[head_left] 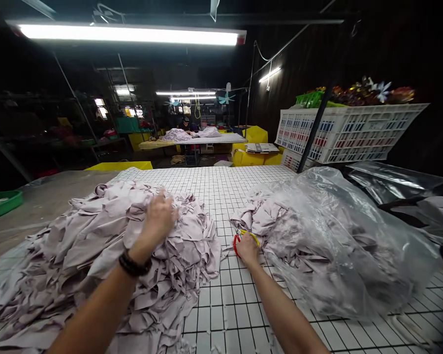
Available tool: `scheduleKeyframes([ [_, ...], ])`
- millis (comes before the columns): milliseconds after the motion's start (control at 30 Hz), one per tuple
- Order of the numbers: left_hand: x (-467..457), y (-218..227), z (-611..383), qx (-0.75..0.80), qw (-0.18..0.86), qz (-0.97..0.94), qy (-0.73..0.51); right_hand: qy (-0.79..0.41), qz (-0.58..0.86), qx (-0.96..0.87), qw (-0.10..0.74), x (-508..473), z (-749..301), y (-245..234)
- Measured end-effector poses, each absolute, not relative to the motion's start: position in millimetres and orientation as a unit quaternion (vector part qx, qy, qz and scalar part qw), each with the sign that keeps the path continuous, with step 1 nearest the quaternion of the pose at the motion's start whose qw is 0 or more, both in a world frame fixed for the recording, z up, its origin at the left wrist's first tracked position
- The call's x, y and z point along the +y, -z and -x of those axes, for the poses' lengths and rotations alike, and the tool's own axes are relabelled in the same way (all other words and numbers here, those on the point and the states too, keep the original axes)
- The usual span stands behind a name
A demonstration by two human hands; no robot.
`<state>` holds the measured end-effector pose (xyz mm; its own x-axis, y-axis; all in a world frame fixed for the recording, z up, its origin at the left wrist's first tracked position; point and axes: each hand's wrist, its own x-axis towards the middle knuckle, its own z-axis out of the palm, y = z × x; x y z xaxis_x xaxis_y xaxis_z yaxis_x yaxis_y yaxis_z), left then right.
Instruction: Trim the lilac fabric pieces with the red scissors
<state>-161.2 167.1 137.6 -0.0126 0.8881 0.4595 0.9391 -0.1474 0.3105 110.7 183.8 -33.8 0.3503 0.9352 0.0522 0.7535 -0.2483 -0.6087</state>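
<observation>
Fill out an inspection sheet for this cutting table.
Surface: white grid table, bare in the middle.
Job's things: mauve fabric pile at left; scissors with red and yellow handles; clear plastic bag holding more fabric at right.
Clutter: green tray far left; dark plastic sheet far right.
Hands: left hand on the pile, blurred; right hand closed on the scissors.
Cables: one cable hanging overhead.
Surroundings: stacked white crates; a person at a far table.

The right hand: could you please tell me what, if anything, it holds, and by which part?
The right hand holds scissors by their red and yellow handles; the blades do not show. The left hand lies on the fabric pile.
</observation>
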Motion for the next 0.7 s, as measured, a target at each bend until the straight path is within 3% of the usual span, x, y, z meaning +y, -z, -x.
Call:
scheduleKeyframes([
  [67,148.9,-109.0,135.7,-0.585,-0.156,0.720,0.340,-0.162,0.747,-0.572,0.298,170.5,-110.2,34.1],
  [167,136.4,-59.4,101.4,-0.512,-0.533,0.597,0.310,-0.155,0.682,-0.635,0.328,130.4,-108.2,32.3],
  [233,135.8,-29.8,79.9,-0.479,-0.641,0.529,0.283,-0.155,0.639,-0.676,0.332,96.2,-105.1,28.8],
  [333,136.8,-1.9,48.6,-0.447,-0.713,0.476,0.256,-0.174,0.564,-0.735,0.334,45.6,-96.9,21.4],
  [500,126.4,8.9,12.8,-0.374,-0.817,0.404,0.173,-0.240,0.382,-0.830,0.330,-9.2,-80.0,14.7],
  [700,104.7,11.5,17.6,-0.317,-0.873,0.351,0.116,-0.281,0.393,-0.834,0.265,-24.5,-75.9,8.1],
])
